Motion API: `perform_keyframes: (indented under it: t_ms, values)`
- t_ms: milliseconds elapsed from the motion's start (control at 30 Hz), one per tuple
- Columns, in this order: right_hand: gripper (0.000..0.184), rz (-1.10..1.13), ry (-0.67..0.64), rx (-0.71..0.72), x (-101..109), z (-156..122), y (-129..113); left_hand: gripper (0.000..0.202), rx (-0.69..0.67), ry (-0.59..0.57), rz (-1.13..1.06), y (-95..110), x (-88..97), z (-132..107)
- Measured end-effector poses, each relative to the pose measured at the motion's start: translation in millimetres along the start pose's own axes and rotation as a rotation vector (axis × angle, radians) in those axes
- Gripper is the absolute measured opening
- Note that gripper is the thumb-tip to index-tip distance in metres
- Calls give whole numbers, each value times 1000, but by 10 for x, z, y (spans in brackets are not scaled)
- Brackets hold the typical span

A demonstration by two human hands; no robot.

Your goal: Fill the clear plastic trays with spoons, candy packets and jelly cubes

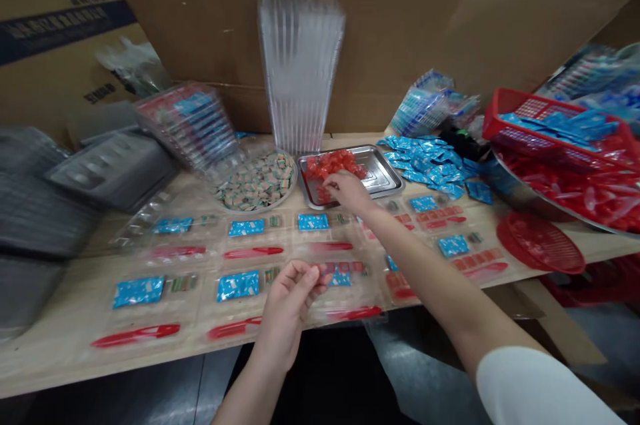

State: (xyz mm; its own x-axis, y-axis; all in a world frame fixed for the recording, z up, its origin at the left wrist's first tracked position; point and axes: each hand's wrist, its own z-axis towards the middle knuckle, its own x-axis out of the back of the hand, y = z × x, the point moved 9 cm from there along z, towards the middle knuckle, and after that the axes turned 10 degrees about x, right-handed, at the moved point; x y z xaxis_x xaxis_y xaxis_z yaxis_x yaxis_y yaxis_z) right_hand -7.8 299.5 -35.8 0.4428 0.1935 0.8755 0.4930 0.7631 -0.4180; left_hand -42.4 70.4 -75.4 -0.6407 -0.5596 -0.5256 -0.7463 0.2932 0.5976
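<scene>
My left hand (293, 298) is closed in a pinch on a small red segmented strip (350, 266), held above the front row of clear plastic trays. My right hand (347, 188) reaches forward to the steel tray (387, 175). Its fingers are pinched together at the edge of a pile of red pieces (340, 162); whatever lies between them is hidden. Below my hands are clear trays, most with a blue packet (239, 285), a small green-and-tan packet (274, 220) and a red plastic knife-like piece (254, 252). Trays at the right also hold red strips (477, 258).
A round dish of small packets (257, 182) sits left of the steel tray. Behind stands a tall stack of clear trays (300, 72). Loose blue packets (425, 162), a red basket (520, 108) and a bowl of red pieces (575, 185) are at right. Cardboard (400, 45) walls the back.
</scene>
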Motion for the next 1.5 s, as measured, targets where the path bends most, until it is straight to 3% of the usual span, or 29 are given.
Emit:
perform_keyframes:
  t_ms: [167, 367, 433, 500, 600, 733, 833, 900, 967, 1067, 1167, 1233, 1300, 1367, 1433, 1500]
  values:
    - [11, -42, -101, 31, -270, 314, 142, 30, 20, 2, 18, -4, 37, 23]
    - [16, 95, 16, -122, -49, 63, 251, 36, 23, -12, -20, 33, 72, 112]
    - [20, 381, 82, -213, 48, -195, 236, 34, 40, -23, -48, 29, 40, 155]
    - [17, 894, 146, -343, 45, -533, 173, 29, 30, -32, -52, 39, -31, 188]
    - [11, 1536, 186, -537, -46, -1069, -53, 24, -193, -4, 128, 193, -200, 178]
    - [13, 1794, 104, -701, -181, -1658, -357, 10, -707, 36, 761, 346, -707, -15]
    - [24, 1754, 84, -699, -166, -1936, -360, 12, -902, -55, 1124, 123, -1108, -88]
    - [28, 1616, 185, -710, -3, -2108, -93, 27, -901, -143, 1202, -57, -1252, -84]
    - [28, 1383, 380, -793, 329, -2358, 398, 40, -868, -212, 1225, -200, -1320, -88]
    - [22, 998, 783, -971, 1100, -2904, 1251, 36, -832, -275, 1252, -345, -1334, -124]
    - [26, 954, 908, -1057, 1625, -3253, 1863, 30, -792, -309, 1277, -439, -1304, -136]
    - [36, 991, 919, -1108, 1809, -3408, 2112, 30, -765, -319, 1283, -480, -1284, -121]
    - [39, 1061, 968, -1131, 1894, -3522, 2194, 29, -744, -327, 1280, -506, -1280, -98]
    - [39, 1142, 1034, -1091, 1900, -3548, 2105, 28, -724, -342, 1266, -530, -1303, -80]
    - [40, 1238, 1010, -997, 1791, -3418, 1847, 23, -706, -363, 1246, -556, -1370, -87]
    - [44, 1356, 865, -896, 1545, -3141, 1432, 20, -687, -393, 1222, -595, -1486, -121]
